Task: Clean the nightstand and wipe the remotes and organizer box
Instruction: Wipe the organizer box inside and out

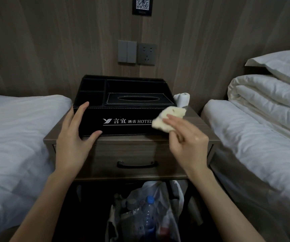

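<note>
The right hand reaches in from the lower right with the wrist bent. Its fingers are bunched around a crumpled cream cloth, with one finger laid straighter across the top of it. The hand is slightly blurred. The cloth is pressed against the right end of the front face of the black organizer box, covering the end of the white hotel lettering.

The left hand is spread flat on the box's front left corner. Its fingers point straight up the side and the thumb lies along the bottom front edge; it steadies the box without closing round it. Both forearms are bare and come up from the bottom of the view.

The box sits on top of the wooden nightstand, close to the front edge, with open compartments at the left and back and an oval tissue slot in its lid. A white roll stands just behind the box's right corner. Below the top, the drawer has a dark handle, and under it a plastic bag holds a blue-capped bottle. White beds flank the nightstand, the left bed and the right bed, and a folded duvet lies on the right one. A switch and a socket are on the wall behind.
</note>
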A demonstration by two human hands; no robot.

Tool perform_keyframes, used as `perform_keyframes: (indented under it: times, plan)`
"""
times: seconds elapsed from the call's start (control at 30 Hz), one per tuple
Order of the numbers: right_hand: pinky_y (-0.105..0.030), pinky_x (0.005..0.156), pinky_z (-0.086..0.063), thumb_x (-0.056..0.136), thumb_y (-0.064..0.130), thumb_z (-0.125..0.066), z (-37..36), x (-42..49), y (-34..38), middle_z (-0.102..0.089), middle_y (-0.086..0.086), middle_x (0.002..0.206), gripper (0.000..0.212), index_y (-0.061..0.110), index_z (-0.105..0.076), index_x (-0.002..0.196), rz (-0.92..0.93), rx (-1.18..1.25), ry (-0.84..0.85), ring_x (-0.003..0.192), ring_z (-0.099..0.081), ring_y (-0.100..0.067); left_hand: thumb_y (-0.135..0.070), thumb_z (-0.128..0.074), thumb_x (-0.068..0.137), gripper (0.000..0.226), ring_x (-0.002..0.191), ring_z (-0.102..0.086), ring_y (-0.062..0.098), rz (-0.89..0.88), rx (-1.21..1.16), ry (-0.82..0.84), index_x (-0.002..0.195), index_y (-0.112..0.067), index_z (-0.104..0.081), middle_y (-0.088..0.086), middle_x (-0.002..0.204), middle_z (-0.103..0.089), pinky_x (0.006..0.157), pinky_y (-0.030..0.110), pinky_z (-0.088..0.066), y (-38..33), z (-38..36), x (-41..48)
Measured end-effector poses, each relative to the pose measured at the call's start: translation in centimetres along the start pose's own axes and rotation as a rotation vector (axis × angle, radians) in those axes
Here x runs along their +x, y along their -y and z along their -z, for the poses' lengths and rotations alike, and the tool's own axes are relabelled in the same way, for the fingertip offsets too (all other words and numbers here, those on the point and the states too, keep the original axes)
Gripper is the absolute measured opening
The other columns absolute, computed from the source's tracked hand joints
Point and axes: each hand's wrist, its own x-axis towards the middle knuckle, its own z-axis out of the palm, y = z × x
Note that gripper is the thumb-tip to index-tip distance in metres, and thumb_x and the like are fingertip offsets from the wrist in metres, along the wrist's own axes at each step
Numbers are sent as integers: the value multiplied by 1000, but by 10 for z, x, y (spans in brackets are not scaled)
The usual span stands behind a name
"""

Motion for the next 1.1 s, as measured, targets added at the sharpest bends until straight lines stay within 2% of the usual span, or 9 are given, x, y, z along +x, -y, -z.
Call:
perform_keyframes:
  times: [0.17,0.3,0.43,0.57,0.63,0.73,0.83,1.0,1.1]
  plan:
    - [-29,107,-35,90,22,-63,-24,7,8,-42,-7,144,41,20,-59,130,-126,-40,185,128,-40,-24,-32,-58,94,54,139,-34,12,9,-101,-18,144,-38,-37,-2,148,-39,112,44,-36,0,-2,4]
    - [-32,104,-28,97,49,-34,-36,-5,22,-17,-3,150,49,31,-43,142,-288,13,251,131,-19,-22,-32,-46,101,36,122,-48,5,64,-221,-29,137,-36,-44,-16,132,-50,100,11,-36,0,1,19]
    - [-29,94,-35,98,30,-49,-43,2,19,-30,-4,138,35,32,-52,133,-325,58,132,114,-34,-22,-29,-48,100,14,89,-54,-7,72,-217,-20,112,-37,-46,-22,99,-55,75,5,-39,-3,3,23]
    - [-41,85,-51,88,25,-67,-58,-2,25,-41,-1,119,32,26,-58,118,-377,141,36,101,-52,-23,-31,-52,98,10,85,-53,-14,76,-222,-34,102,-39,-48,-24,93,-56,72,2,-38,-5,4,26]
    - [-41,81,-53,84,24,-72,-70,-6,35,-44,-2,116,31,24,-60,112,-349,140,44,97,-54,-23,-35,-55,97,9,85,-55,-6,79,-220,-41,97,-42,-49,-22,91,-58,75,10,-40,-3,4,28]
    - [-35,80,-51,81,20,-76,-82,-9,48,-49,-5,113,28,20,-65,106,-256,108,82,96,-52,-20,-37,-57,95,8,91,-56,6,83,-215,-41,96,-40,-50,-22,92,-58,80,22,-43,0,3,30]
    - [-30,79,-50,81,16,-74,-78,-4,42,-49,-5,111,24,16,-67,104,-242,135,97,96,-55,-21,-36,-58,95,16,87,-56,-1,80,-217,-51,90,-48,-49,-21,90,-59,79,21,-43,1,4,32]
    - [-8,81,-41,81,11,-71,-52,10,10,-45,0,108,18,12,-65,98,-543,180,-237,90,-50,5,-33,-59,95,19,82,-54,-12,93,-211,-67,88,-47,-47,-21,89,-57,72,6,-40,-3,3,31]
    - [-4,80,-40,82,11,-70,-50,12,8,-43,0,110,18,13,-63,99,-629,213,-303,92,-51,3,-32,-60,94,20,81,-54,-14,103,-209,-81,88,-46,-48,-20,87,-58,69,1,-37,-5,2,31]
